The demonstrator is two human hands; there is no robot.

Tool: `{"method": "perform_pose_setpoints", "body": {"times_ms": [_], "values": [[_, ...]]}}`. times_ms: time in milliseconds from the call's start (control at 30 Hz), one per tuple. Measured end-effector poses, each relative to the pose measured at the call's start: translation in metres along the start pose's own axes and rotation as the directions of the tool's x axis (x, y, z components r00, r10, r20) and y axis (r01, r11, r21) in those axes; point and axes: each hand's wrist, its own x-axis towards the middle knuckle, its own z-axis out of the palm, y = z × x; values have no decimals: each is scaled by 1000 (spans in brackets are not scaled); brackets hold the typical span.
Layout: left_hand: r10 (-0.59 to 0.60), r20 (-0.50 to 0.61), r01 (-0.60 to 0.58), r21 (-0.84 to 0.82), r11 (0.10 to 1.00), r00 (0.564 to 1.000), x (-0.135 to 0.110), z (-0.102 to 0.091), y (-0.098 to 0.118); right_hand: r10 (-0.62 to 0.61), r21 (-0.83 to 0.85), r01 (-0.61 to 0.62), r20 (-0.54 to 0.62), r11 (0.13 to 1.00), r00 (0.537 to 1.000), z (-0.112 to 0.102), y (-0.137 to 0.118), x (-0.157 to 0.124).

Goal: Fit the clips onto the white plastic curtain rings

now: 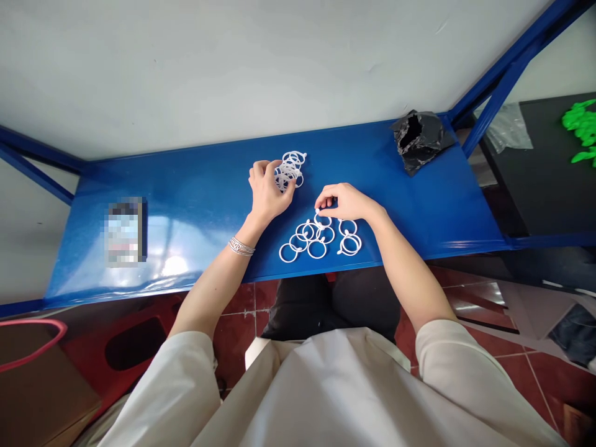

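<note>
My left hand (270, 188) curls around a heap of white curtain rings (292, 166), its thumb on the near side and the fingers on the far side. Part of that heap is hidden behind the hand. With thumb and fingertips, my right hand (348, 201) pinches the small knob of one white curtain ring (322, 225), which is at the top of a looser spread. More white rings (317, 249) lie flat in this spread, several overlapping. A small group of rings (351, 244) lies below my right wrist.
The blue tabletop (205, 180) carries a blurred-out, phone-like object (125, 232) at left and a crumpled black plastic bag (421, 139) at back right. Blue frame bars (505, 93) flank the table. Bright green pieces (580, 124) sit on a dark surface farther right.
</note>
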Motion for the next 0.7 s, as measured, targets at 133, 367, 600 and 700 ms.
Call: {"method": "perform_pose_setpoints", "body": {"times_ms": [133, 367, 600, 700], "values": [[9, -4, -9, 0, 1000, 1000, -1, 0, 2, 3, 13, -3, -23, 1000, 1000, 1, 0, -1], [16, 33, -16, 1, 1000, 999, -2, -11, 17, 28, 135, -7, -155, 991, 987, 6, 3, 2], [211, 69, -199, -149, 968, 975, -12, -21, 45, -13, 203, 104, -405, 974, 914, 11, 9, 7], [282, 101, -249, -258, 934, 954, -20, -18, 55, -27, 216, 124, -401, 968, 916, 12, 10, 7]]}}
